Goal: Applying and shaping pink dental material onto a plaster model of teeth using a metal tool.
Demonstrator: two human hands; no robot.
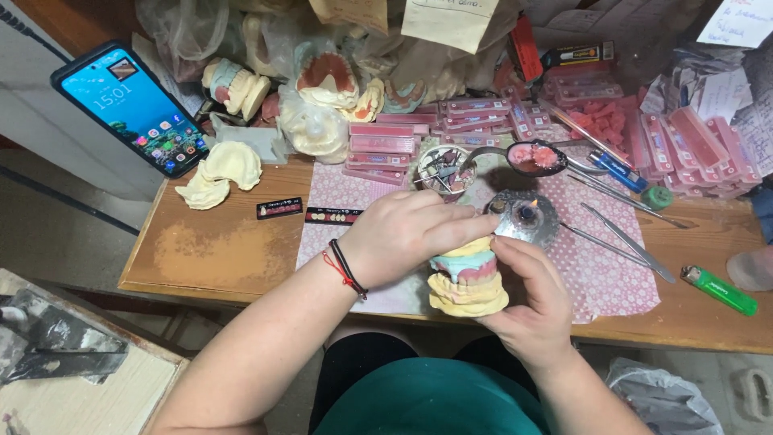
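While a small burner (527,216) flames just beyond, both hands, left (403,234) and right (527,302), close their fingers around the dental cast (469,278) at the table's (225,250) near edge.

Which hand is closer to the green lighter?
The right. The right hand holds the stacked dental casts, on the same side as the green lighter but apart from it. The left hand grips the casts from the far side.

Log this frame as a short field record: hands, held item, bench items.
left hand: clasped over the top of the dental model
right hand: supporting the model from the side and below
dental model: yellow plaster casts, pink wax between
burner: small flame lit, just behind the hands
lighter: green, at right
phone: screen on, at left
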